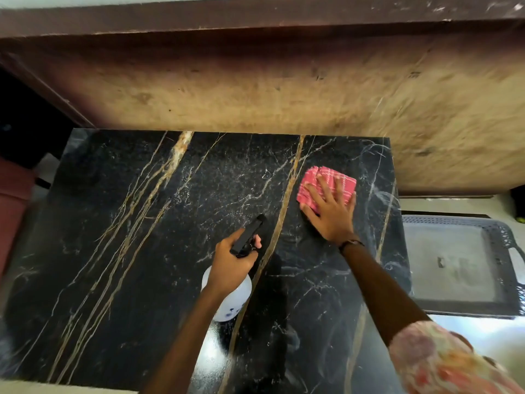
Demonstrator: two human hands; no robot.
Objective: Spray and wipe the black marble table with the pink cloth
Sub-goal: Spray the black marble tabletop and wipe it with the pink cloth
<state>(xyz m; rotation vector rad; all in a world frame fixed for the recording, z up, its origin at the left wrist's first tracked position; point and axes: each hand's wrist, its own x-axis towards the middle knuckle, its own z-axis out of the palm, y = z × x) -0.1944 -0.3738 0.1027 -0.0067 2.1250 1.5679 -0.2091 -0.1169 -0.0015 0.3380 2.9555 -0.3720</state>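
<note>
Head view, looking down on a black marble desk (142, 251) with gold and white veining, its far edge set against a worn brown wall (284, 89).

Right hand (331, 214): laid flat on the pink cloth (315, 183), palm down. The fingers (324, 186) are straight and spread apart, pressing the cloth onto the desk surface; the thumb lies off the cloth's right edge, touching the marble. A dark band (350, 243) sits on the wrist. The cloth is a folded pink check piece, lying under and just beyond the fingertips, toward the far right part of the desk, right of a broad gold vein. A patterned pink sleeve (437, 362) shows at the lower right of the view.

Left hand (235, 263): fingers curled tight round the black trigger head (248, 234) of a spray bottle (227, 297). The index fingertip shows at the right side of the head, near the trigger. The nozzle end projects beyond the knuckles, pointing up and right, toward the cloth. The bottle's translucent white body hangs below the hand; whether its base touches the desk cannot be told.

The two hands are apart, the left hand nearer the person and to the left of the right hand.

Surroundings: a grey perforated plastic tray (454, 223) with handles lies off the desk's right edge, right of the right wrist and at a lower level. A dull red object (14, 194) lies off the desk's left edge, blurred; its nature cannot be told
</note>
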